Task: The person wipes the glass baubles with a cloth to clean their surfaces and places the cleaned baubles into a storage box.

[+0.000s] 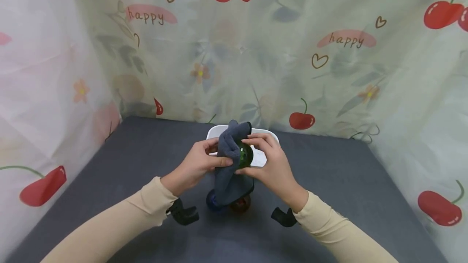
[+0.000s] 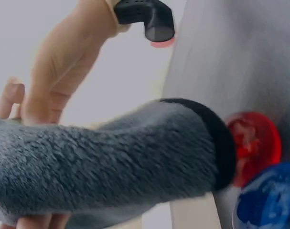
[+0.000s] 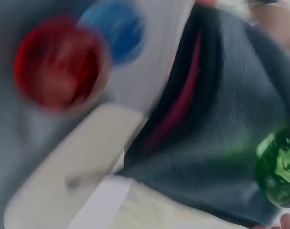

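Note:
A grey fleecy cloth [image 1: 230, 153] with a dark edge hangs from my left hand [image 1: 193, 165], which grips it between thumb and fingers. My right hand [image 1: 272, 161] holds a see-through green round thing [image 1: 246, 155] by its edges, thumb below and fingers above, against the cloth. In the right wrist view the green round thing [image 3: 281, 169] is partly cut off at the edge. Below the cloth, a see-through blue round thing [image 1: 211, 199] and a red one [image 1: 241, 203] sit on the table; the cloth partly covers both in the head view.
A white tray [image 1: 215, 131] stands behind the hands, partly hidden by them and the cloth. The dark grey table [image 1: 321, 173] is bordered by hanging curtains [image 1: 234, 52] printed with cherries. Black wrist devices [image 1: 184, 214] are strapped at both cuffs.

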A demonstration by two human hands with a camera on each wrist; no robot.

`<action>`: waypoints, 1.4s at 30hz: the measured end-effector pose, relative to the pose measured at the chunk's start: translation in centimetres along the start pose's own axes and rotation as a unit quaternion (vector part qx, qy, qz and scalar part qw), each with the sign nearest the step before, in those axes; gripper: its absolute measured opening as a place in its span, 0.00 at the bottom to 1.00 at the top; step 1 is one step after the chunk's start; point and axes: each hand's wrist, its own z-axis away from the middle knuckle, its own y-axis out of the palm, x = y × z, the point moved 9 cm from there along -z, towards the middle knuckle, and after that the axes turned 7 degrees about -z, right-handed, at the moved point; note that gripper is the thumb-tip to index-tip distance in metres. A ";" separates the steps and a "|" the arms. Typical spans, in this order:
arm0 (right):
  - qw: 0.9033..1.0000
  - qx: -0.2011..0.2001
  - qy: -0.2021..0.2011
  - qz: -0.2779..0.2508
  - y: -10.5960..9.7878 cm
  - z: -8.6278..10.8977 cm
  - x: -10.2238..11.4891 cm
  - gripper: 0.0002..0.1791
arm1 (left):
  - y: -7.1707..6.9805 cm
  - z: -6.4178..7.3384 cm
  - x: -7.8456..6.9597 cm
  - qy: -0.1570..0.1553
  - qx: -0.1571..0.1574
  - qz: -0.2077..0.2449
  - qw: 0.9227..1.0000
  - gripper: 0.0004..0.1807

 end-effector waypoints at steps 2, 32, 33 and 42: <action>0.996 -0.002 -0.028 0.087 0.0 0.0 0.6 0.38 | -0.1 0.0 -0.2 0.006 -0.011 -0.040 0.999 0.27; 0.982 0.015 0.085 -0.167 0.4 -0.3 -1.5 0.37 | -0.9 0.7 0.0 -0.023 -0.014 0.030 0.999 0.24; 0.993 0.017 0.055 -0.106 0.4 -0.4 -0.9 0.37 | -0.7 0.7 -0.1 -0.021 -0.013 0.011 1.000 0.26; 1.000 0.010 -0.001 -0.002 0.5 -0.1 -0.5 0.35 | -1.1 0.5 -0.1 -0.011 -0.041 -0.041 0.998 0.24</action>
